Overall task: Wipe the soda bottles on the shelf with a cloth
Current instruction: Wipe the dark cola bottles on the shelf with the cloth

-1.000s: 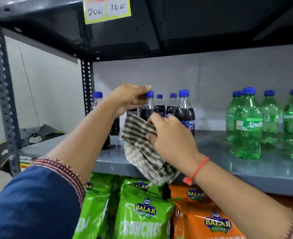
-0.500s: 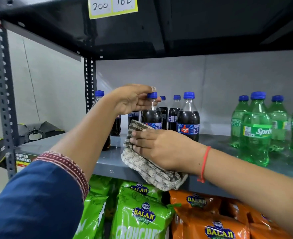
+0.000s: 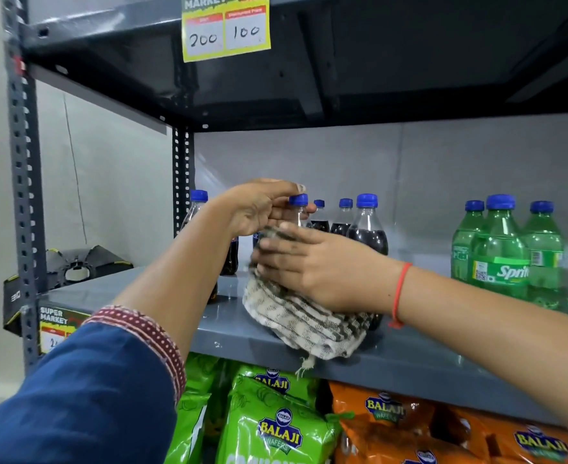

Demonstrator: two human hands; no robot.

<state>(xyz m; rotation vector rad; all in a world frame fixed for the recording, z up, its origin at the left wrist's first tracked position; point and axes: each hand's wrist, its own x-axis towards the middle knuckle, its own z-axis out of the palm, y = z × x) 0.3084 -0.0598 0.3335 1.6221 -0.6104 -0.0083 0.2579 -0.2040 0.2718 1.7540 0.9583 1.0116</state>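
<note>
Several dark cola bottles with blue caps stand at the left of the grey shelf [image 3: 149, 303]. My left hand [image 3: 259, 209] pinches the blue cap and neck of the front cola bottle [image 3: 298, 204]. My right hand [image 3: 322, 266] presses a striped grey-and-white cloth [image 3: 306, 323] around that bottle's body, which the cloth and hand hide. The cloth's lower end hangs over the shelf's front edge. Another cola bottle [image 3: 368, 226] stands just right of it.
Green Sprite bottles [image 3: 500, 249] stand in a group at the right of the shelf. Green [image 3: 276, 426] and orange snack bags [image 3: 386, 416] fill the shelf below. A dark shelf with a yellow price tag [image 3: 225, 28] hangs overhead. A perforated upright post [image 3: 25, 195] stands at left.
My right hand with the cloth has risen from the bottle's base to its body. My left hand stays on the cap. The camera has tilted upward.
</note>
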